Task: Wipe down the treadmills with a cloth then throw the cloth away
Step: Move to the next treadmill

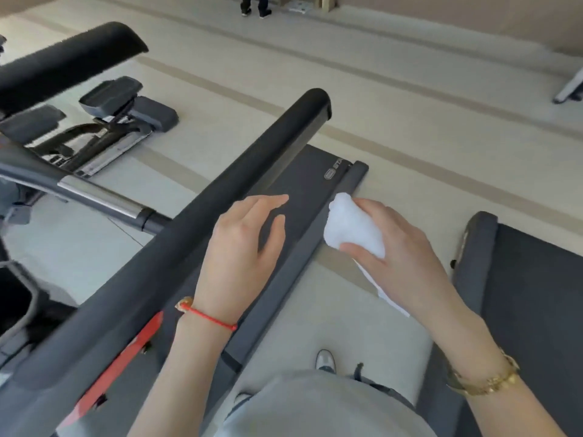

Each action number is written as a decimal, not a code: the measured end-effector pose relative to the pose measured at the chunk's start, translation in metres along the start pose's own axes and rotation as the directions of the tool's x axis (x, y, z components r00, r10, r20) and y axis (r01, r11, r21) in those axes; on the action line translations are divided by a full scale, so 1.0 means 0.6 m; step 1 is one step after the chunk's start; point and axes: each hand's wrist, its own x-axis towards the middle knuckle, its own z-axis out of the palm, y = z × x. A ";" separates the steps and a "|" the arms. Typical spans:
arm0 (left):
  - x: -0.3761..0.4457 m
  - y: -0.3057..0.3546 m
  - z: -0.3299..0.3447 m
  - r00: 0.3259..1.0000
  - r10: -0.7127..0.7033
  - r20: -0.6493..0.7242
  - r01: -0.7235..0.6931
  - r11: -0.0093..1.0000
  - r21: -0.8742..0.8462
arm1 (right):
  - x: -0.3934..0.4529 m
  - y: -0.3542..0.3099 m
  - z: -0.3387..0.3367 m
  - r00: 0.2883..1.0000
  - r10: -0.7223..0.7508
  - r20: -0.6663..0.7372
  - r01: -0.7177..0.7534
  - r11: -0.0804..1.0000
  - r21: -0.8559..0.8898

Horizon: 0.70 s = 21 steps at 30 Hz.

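Note:
A long black padded handrail (195, 234) of the treadmill runs diagonally from lower left to upper middle. Below it lie the dark running belt (303, 181) and its grey side rail (347, 184). My right hand (397, 247) grips a crumpled white cloth (350, 225), held in the air over the side rail; a strip of cloth hangs under my wrist. My left hand (246, 247) hovers just right of the handrail with relaxed fingers, holding nothing.
A second treadmill (533, 279) stands at the right, with a strip of pale floor (331, 310) between where my shoe (325, 361) shows. Another exercise machine (104, 127) sits at the left. A person's legs (255, 6) stand far back.

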 end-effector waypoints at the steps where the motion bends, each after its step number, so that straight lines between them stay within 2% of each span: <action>1: 0.010 0.011 0.022 1.000 0.005 0.017 -0.005 1.000 -0.007 | 0.002 0.020 -0.014 1.000 0.022 -0.011 -0.022 1.000 -0.004; 11: 0.101 0.105 0.192 0.984 0.064 0.164 -0.052 0.996 -0.076 | 0.022 0.173 -0.132 0.979 0.187 -0.085 -0.190 0.981 -0.038; 21: 0.236 0.141 0.332 0.934 0.191 0.302 -0.155 0.978 -0.141 | 0.072 0.282 -0.188 0.913 0.352 -0.208 -0.356 0.934 0.015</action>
